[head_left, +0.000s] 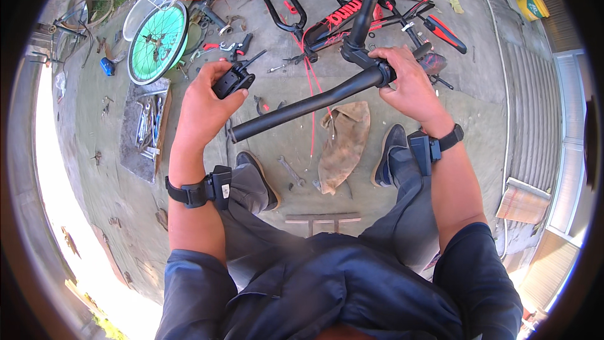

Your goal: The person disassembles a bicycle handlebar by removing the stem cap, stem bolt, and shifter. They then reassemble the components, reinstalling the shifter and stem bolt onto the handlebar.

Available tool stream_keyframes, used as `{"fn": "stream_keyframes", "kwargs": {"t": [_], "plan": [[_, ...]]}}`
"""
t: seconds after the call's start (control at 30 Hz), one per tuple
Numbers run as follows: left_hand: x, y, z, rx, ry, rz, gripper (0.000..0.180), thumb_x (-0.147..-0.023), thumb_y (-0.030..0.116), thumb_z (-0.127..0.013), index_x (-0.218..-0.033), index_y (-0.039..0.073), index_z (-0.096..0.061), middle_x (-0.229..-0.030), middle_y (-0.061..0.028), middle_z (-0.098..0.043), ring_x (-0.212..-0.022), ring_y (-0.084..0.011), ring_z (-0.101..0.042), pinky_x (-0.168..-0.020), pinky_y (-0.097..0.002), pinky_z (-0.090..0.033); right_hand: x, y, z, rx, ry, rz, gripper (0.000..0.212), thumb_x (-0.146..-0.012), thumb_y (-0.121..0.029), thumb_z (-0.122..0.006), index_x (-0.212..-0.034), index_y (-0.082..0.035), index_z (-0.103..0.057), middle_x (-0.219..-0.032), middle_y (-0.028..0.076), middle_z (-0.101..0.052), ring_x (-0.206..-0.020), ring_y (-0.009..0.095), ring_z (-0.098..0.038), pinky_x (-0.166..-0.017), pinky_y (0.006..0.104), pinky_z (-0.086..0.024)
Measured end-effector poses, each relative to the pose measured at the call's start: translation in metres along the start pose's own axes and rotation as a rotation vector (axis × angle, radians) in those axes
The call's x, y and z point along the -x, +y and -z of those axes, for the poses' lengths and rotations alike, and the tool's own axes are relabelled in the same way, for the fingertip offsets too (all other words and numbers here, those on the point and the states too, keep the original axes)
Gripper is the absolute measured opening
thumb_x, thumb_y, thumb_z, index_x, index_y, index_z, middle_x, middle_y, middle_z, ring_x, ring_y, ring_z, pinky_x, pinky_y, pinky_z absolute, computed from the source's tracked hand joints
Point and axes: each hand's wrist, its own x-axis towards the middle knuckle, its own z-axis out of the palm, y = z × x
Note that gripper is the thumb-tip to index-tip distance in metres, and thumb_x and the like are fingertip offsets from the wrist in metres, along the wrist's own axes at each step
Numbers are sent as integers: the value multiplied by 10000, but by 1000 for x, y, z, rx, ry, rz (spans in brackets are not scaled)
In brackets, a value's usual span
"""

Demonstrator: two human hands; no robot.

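Holds one small black part [233, 82] between thumb and fingers of the left hand [212, 93]. Grips one black handlebar [308, 104], with one upright stem [367, 14] attached, in the right hand [410, 83], slanting it across between both hands above the floor [113, 201]. Has one brown cloth [345, 145] and one wrench [290, 170] lying between two shoes [391, 152] below. Includes, farther out, one red-and-black bike frame [343, 22], one green wheel [165, 36] and one yellow bucket [533, 4].

The handlebar [302, 106] is uniform black, as is the compact part [233, 82]. From here, the bicycle frame [340, 23] reads black, red-lettered; cables [309, 65], red; wheel [157, 44], mint green with black edge; cloth [345, 145], tan with brown blotches; bucket [533, 4], yellow and green.
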Motion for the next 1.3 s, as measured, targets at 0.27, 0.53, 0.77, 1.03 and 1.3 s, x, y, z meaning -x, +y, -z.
{"fn": "stream_keyframes", "kwargs": {"t": [0.27,0.53,0.77,1.03,1.3], "plan": [[8,1,-22,-67,-201,-4,531,-750,167,-801,-1217,19,-596,-1069,-175,-710,-987,-279,-701,-866,-378,-528,4,0,-3,133,-50,86,545,-641,61,-615,-1164,-92,-622,-1079,73,-628,-1080,308,-594,-1195,576,-254],[4,-9,-47,201,-437,99,558,-830,245,-773,-1272,-24,-564,-983,-133,-689,-861,-202,-640,-768,-338,-506,3,-9,-5,79,-108,150,557,-628,60,-632,-1164,-91,-631,-1122,93,-637,-1159,309,-585,-1203,572,-253],[4,-13,-55,264,-597,136,547,-916,177,-738,-1377,11,-494,-1070,-79,-642,-941,-125,-606,-795,-276,-498,5,-13,-7,127,-121,221,550,-623,76,-667,-1141,-107,-657,-1122,78,-645,-1174,297,-583,-1181,576,-285],[8,-14,-67,302,-601,88,606,-893,301,-758,-1362,-2,-522,-1039,-141,-653,-905,-195,-598,-792,-331,-502,7,-16,-12,101,-126,260,564,-608,61,-683,-1139,-126,-670,-1091,64,-643,-1144,283,-596,-1170,559,-306],[10,-15,-72,292,-584,60,610,-895,303,-754,-1361,-10,-513,-1016,-133,-648,-895,-197,-598,-792,-342,-497,7,-19,-14,85,-125,280,581,-605,56,-685,-1157,-125,-664,-1102,70,-641,-1154,285,-594,-1181,544,-295]]}}
